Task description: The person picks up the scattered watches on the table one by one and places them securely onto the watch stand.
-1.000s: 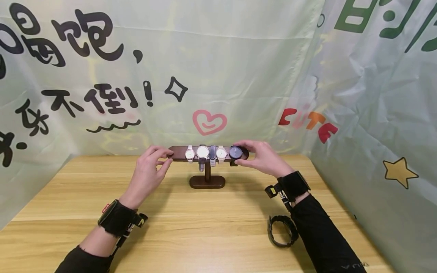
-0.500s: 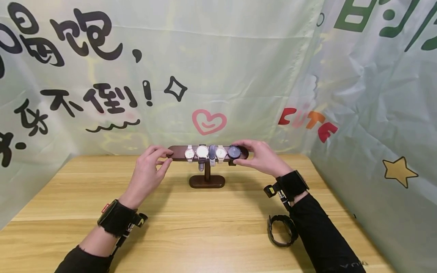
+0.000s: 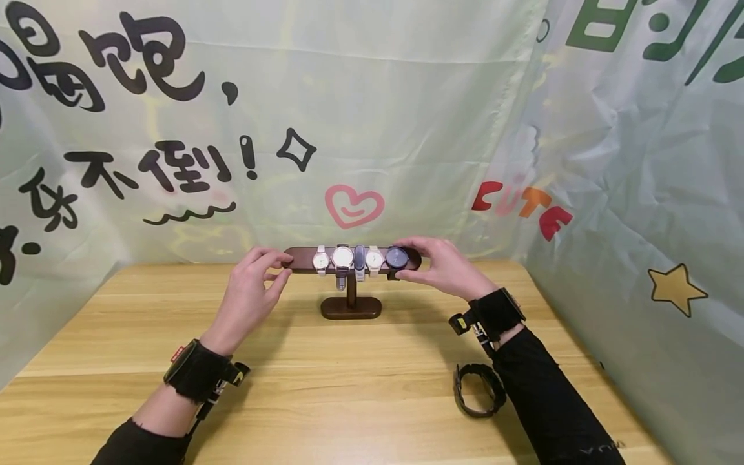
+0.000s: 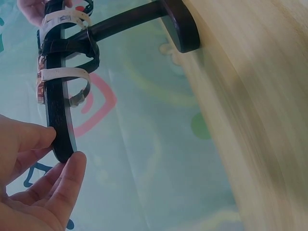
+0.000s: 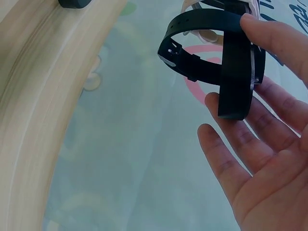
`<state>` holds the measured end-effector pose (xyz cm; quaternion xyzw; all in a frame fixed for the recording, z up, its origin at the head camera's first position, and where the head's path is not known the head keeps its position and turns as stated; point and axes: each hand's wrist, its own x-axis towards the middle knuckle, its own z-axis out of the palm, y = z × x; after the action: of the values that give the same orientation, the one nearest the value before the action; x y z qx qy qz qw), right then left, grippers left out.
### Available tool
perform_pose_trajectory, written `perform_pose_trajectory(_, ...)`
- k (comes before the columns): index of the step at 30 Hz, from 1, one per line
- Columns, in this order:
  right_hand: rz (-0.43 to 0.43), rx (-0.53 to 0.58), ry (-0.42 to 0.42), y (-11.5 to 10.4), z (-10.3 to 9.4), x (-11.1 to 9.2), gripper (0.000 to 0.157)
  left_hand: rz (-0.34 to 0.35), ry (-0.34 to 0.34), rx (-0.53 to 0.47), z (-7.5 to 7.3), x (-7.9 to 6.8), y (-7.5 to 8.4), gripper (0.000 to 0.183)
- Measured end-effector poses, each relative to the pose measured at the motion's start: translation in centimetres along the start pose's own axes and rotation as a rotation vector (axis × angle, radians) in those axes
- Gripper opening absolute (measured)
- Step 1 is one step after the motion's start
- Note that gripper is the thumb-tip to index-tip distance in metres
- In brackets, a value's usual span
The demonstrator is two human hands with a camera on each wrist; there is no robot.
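Note:
A dark brown watch stand stands upright on the table, its crossbar carrying several watches. My left hand pinches the bar's bare left end; in the left wrist view a thumb and finger meet its two sides. At the other end, my right hand holds the dark-faced black watch, index finger above the face and thumb below. The right wrist view shows its buckled black strap looped round the bar. Between the hands hang a small white-strapped watch, a larger watch, a slim band and another pale watch.
A black-strapped watch lies on its side on the wooden table, beside the right sleeve. Printed cloth hangs behind the table and along its right side. Each wrist wears a black camera band.
Both hands keep their places at the two ends of the bar. The whole head view has shifted slightly; the watches and stand look unchanged.

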<state>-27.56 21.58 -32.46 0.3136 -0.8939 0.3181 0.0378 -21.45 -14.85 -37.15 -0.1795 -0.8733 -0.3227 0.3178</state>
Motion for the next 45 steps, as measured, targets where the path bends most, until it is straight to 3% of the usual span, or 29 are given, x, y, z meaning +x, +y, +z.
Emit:
perform_pose_trajectory(15, 0.032, -0.079, -0.042, 0.6, -1.7, -3.0, 0.072, 0.021, 0.009, 0.024, 0.0, 0.0, 0.2, 0.018)
perform_pose_trajectory(27, 0.063, -0.131, -0.058, 0.8, -2.3, -6.5, 0.065, 0.033, 0.032, 0.082, 0.1, -0.3, 0.6, 0.02)
perform_pose_trajectory(33, 0.07, -0.174, -0.116, 0.5, -2.7, -8.7, 0.054, 0.051, 0.038, 0.075, 0.2, -0.4, 1.3, 0.022)
perform_pose_trajectory(39, 0.098, -0.215, -0.169, 0.1, -3.5, -11.4, 0.051, 0.106, 0.029, 0.073, 0.1, -0.6, 2.7, 0.024)
perform_pose_trajectory(45, 0.166, -0.242, -0.218, 0.0, -3.8, -13.8, 0.057, 0.213, -0.021, 0.082, 0.2, -1.0, 4.5, 0.022)
